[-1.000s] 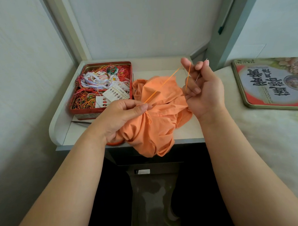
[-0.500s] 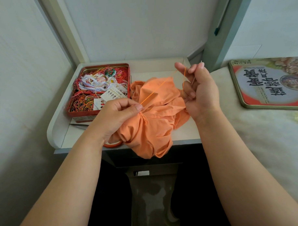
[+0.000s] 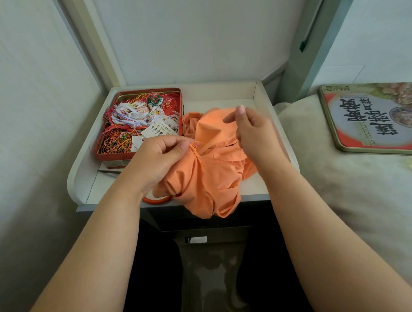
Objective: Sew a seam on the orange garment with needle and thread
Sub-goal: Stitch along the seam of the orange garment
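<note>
The orange garment (image 3: 206,177) lies bunched on a small white table (image 3: 225,101) and hangs over its front edge. My left hand (image 3: 158,161) pinches the fabric at a gathered seam, where a short loop of orange thread (image 3: 194,145) shows. My right hand (image 3: 250,131) hovers just above the garment with thumb and fingertips pressed together. The needle itself is too small and blurred to make out, and the thread between my hands is not visible.
An open red tin (image 3: 121,156) full of tangled coloured threads and needle cards sits at the table's left. An orange ring (image 3: 155,200) lies under my left wrist. A flat decorated tin lid (image 3: 369,119) rests on the pale bedding at right. Walls close in left and behind.
My right hand has come down and left from its raised position toward the garment, and the taut orange thread between my hands is gone slack. My left hand kept its hold.
</note>
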A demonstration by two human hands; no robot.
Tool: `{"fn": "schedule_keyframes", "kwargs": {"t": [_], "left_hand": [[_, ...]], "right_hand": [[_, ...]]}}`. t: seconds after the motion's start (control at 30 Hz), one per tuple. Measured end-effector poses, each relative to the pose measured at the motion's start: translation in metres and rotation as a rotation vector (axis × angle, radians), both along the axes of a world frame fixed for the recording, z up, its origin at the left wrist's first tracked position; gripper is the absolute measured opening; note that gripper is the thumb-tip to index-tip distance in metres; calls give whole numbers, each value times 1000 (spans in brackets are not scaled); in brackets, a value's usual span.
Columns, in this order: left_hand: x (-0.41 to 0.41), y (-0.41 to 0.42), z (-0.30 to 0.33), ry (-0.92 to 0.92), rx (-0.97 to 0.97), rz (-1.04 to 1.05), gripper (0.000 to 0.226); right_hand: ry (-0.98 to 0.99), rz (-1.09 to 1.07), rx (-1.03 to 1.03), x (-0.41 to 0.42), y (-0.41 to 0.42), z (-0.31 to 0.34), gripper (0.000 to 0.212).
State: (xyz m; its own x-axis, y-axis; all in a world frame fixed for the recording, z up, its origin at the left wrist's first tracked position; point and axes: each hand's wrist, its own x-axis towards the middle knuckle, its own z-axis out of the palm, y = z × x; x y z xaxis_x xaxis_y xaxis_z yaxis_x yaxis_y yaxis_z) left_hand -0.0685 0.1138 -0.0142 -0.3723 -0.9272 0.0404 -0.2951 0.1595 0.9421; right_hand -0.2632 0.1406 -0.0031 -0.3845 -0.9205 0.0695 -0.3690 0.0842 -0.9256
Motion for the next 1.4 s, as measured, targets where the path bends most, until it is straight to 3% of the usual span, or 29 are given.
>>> {"fn": "schedule_keyframes", "kwargs": {"t": [0.13,0.27,0.4,0.6,0.93,1.1,1.27,1.4], "left_hand": [[2,-2,-1,-70,-46,-8,24],[5,-4,-3,-44,-30,0,23],[6,-5,-5,-95,-84,-17,17],[8,-5,-3,-227,-158,-46,24],[12,-7,-5,-128,-123,-71,20],[12,-7,-6,-285,-56,-124,9],[18,-8,-2,-125,-4,-108,13],[16,-6,-3,-160,-44,-94,14]], "right_hand": [[-16,203,191,22,3,-5,22],[-90,322,76,29,9,-4,19],[-138,454,104,30,11,-4,23],[-55,481,83,24,11,-3,21],[-61,542,150,25,14,-2,19],[-51,570,160,15,13,2,21],[-30,529,174,11,12,3,22],[109,492,141,14,13,0,26]]}}
